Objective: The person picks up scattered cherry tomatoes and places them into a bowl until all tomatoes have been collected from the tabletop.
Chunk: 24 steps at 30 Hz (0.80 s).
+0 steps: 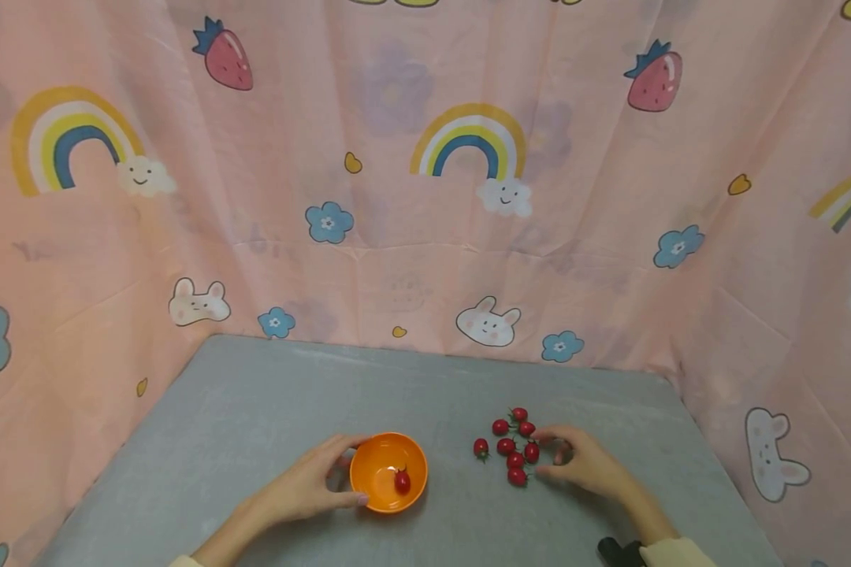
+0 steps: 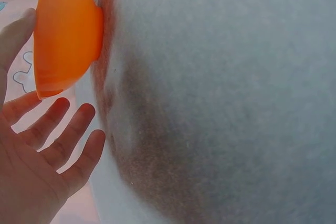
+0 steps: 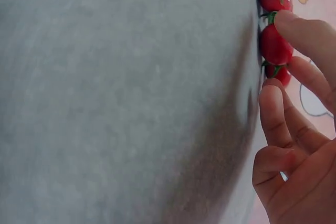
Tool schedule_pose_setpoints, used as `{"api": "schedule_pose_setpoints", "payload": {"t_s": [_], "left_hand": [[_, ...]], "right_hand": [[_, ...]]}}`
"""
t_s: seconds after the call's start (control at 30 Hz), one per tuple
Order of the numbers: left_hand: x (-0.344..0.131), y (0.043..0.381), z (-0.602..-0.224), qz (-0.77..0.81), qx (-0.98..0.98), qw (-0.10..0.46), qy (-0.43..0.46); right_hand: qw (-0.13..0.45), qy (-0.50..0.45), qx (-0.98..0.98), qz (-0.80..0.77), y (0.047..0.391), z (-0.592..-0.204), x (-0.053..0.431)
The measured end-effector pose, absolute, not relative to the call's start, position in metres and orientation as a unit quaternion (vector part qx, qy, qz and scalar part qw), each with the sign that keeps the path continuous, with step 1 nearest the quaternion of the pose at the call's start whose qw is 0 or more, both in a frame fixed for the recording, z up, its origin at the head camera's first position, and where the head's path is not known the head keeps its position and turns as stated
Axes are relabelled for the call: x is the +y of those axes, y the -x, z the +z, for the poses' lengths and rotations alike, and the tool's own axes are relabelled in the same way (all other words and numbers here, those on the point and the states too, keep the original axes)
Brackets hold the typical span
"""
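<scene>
An orange bowl (image 1: 369,472) stands on the grey table, one red cherry tomato (image 1: 402,481) inside it. My left hand (image 1: 319,480) steadies it from the left, thumb and index finger at opposite sides of the rim. In the left wrist view the bowl (image 2: 65,35) sits upright, and the other fingers (image 2: 79,124) spread below it. My right hand (image 1: 585,463) reaches in from the right beside a loose group of cherry tomatoes (image 1: 506,446). Its thumb and index finger are parted at the nearest tomato (image 1: 532,451). The right wrist view has the fingertips close around a tomato (image 3: 275,44) with a green stem.
A grey table (image 1: 291,394) spreads under everything. Pink printed cloth (image 1: 397,276) hangs along its back and sides. Near the right sleeve lies a black object (image 1: 618,553), partly cut off by the frame's lower edge. One tomato (image 1: 481,449) lies slightly left of the group.
</scene>
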<state>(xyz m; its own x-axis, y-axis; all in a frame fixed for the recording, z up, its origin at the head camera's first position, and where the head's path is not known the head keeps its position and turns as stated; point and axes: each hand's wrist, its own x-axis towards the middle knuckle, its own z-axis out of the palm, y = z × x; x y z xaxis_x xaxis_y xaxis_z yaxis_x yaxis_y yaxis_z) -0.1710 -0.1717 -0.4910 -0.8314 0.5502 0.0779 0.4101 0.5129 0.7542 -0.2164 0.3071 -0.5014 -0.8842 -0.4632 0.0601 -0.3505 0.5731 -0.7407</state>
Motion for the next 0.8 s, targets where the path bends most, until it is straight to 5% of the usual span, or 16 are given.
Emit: {"api": "schedule_pose_setpoints", "payload": {"t_s": [0.8], "left_hand": [[-0.172, 0.173, -0.489, 0.405, 0.867, 0.094, -0.275]], "right_hand": [[0.063, 0.234, 0.906, -0.347, 0.224, -0.503, 0.294]]}}
